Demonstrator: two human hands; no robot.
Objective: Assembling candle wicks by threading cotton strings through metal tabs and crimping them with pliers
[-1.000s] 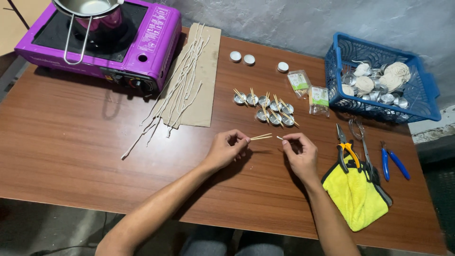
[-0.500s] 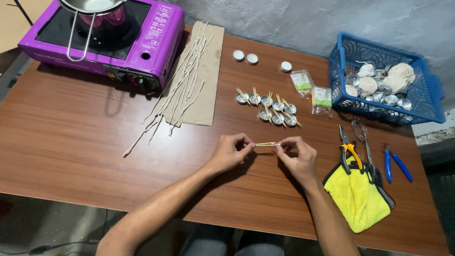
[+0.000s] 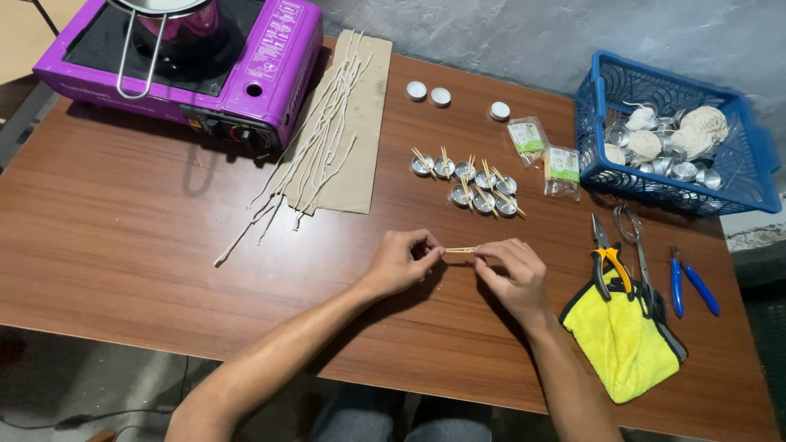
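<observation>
Pinching one thin stick (image 3: 460, 250) between left hand (image 3: 401, 263) and right hand (image 3: 512, 274) fingers, beside eight small metal cups (image 3: 471, 184)

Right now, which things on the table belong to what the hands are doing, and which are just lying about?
In use: left hand, right hand, thin wooden sticks pinched between them.

Lying about: purple stove, waxed strings, metal cups, blue basket, pliers, yellow cloth.

Hands (image 3: 401, 263) (image 3: 512, 274) at table (image 3: 123, 245) centre. Stove (image 3: 246, 57) at 10 o'clock, wicks on cardboard (image 3: 364, 139) at 11, cups (image 3: 475, 184) at 12, basket (image 3: 745, 188) at 2, pliers (image 3: 610, 266) on cloth (image 3: 622, 344) at 3.
</observation>
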